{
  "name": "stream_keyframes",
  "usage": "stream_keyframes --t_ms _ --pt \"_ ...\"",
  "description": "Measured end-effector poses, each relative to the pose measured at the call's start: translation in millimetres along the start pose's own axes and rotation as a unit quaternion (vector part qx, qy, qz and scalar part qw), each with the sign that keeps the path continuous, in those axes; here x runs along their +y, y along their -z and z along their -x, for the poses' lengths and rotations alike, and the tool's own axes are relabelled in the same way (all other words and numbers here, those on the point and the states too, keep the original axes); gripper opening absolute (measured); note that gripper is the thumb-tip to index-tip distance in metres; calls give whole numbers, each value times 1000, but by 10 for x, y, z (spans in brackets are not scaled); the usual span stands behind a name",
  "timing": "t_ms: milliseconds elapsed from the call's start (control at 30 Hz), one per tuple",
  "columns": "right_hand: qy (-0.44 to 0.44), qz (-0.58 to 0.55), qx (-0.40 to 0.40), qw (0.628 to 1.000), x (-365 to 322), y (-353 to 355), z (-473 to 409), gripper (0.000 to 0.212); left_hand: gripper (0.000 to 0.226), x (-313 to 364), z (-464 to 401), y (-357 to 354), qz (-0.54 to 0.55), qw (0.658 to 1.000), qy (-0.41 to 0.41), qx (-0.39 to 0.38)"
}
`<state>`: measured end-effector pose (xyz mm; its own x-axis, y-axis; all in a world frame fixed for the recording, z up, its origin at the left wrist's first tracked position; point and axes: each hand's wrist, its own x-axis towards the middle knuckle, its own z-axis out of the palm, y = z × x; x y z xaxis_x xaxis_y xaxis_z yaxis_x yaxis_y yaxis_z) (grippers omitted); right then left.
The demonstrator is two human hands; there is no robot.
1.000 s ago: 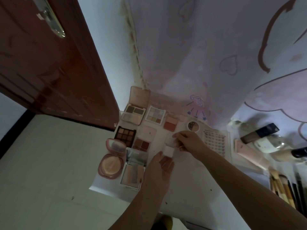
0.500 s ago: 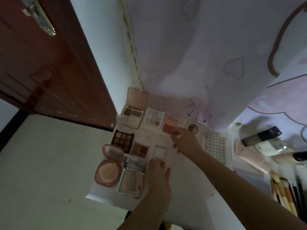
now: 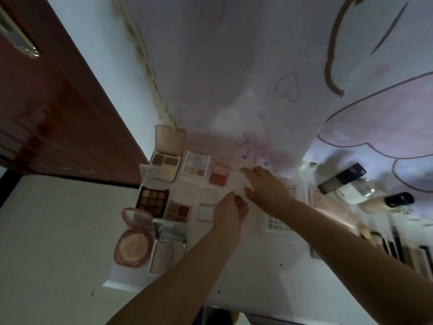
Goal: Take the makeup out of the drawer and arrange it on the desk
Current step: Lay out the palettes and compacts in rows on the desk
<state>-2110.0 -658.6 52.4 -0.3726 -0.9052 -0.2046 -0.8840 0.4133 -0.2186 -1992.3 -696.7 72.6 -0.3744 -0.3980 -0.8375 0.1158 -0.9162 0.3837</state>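
Open palettes are laid in neat rows on the white desk point(image 3: 269, 273): a dark nine-pan brown eyeshadow palette point(image 3: 151, 200), a pastel nine-pan palette in a white case point(image 3: 196, 165), a two-tone pink blush compact point(image 3: 219, 175) and a round pink powder compact point(image 3: 132, 248). The arranging step is judged to be in hand. The right hand point(image 3: 264, 187) is spread flat, fingers straight, just right of the blush; what lies beneath cannot be told. The left hand point(image 3: 230, 211) hovers loosely curled, seemingly empty. Careful alignment is called for next.
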Motion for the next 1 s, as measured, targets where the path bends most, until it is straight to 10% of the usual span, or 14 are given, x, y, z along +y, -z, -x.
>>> stream_keyframes --t_ms 633,833,1000 --pt "54 15 -82 995 -419 -336 343 53 20 -196 144 602 -39 998 -4 45" --pt "-41 -224 -62 972 -484 -135 434 52 32 -85 211 613 -60 996 -1 -70" --pt "-16 -195 -32 980 -352 156 735 38 42 -47 331 607 -201 962 9 -186"
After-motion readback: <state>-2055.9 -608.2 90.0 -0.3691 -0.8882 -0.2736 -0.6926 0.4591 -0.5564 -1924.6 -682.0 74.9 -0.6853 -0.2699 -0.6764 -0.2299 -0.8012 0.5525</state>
